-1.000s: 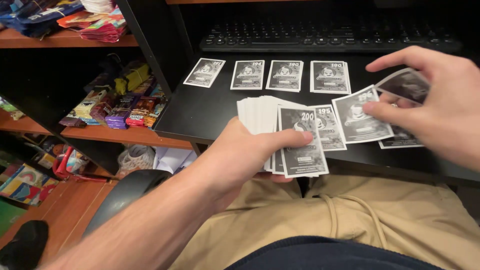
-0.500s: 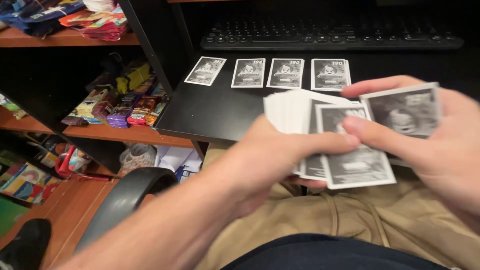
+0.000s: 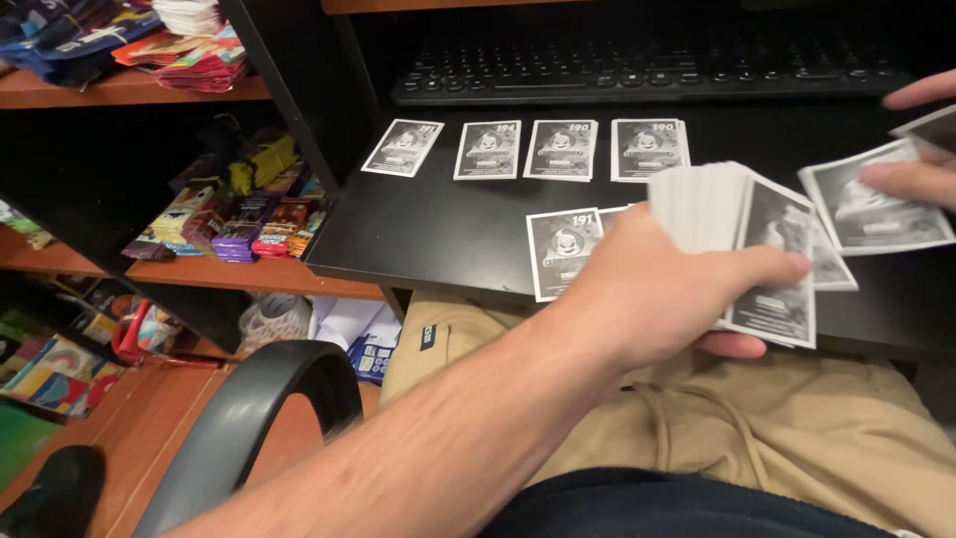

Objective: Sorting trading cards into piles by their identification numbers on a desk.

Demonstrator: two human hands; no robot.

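A: Two big things fill the view: the black desk (image 3: 428,224) and, to its left, the wooden shelves (image 3: 199,267). What is on them?

B: Four grey-and-white cards lie in one row (image 3: 523,149) near the dark keyboard (image 3: 637,75), and one more card (image 3: 563,251) lies alone, closer to the desk edge. On the shelves I see small flat packets (image 3: 239,214), purple, red and yellow, standing close together, and on the upper shelf a loose pile of red and blue wrappers (image 3: 194,55).

A: And the hands?

B: The left hand (image 3: 657,289) is closed around a thick stack of cards (image 3: 737,234), thumb across the top card, held above the desk edge and over the lap. The right hand (image 3: 921,174) is at the picture's right border; its fingers (image 3: 896,177) pinch one card (image 3: 876,209), and a second card corner shows under the upper finger.

A: What could go wrong, in your opinion?

B: I think the stack may slip. It is fanned at the front, so the lowest cards have little support and could fall on the beige trousers (image 3: 797,428) or the floor. Also the card in the right hand is held only at its edge; a quick move could bend it or push the row out of order.
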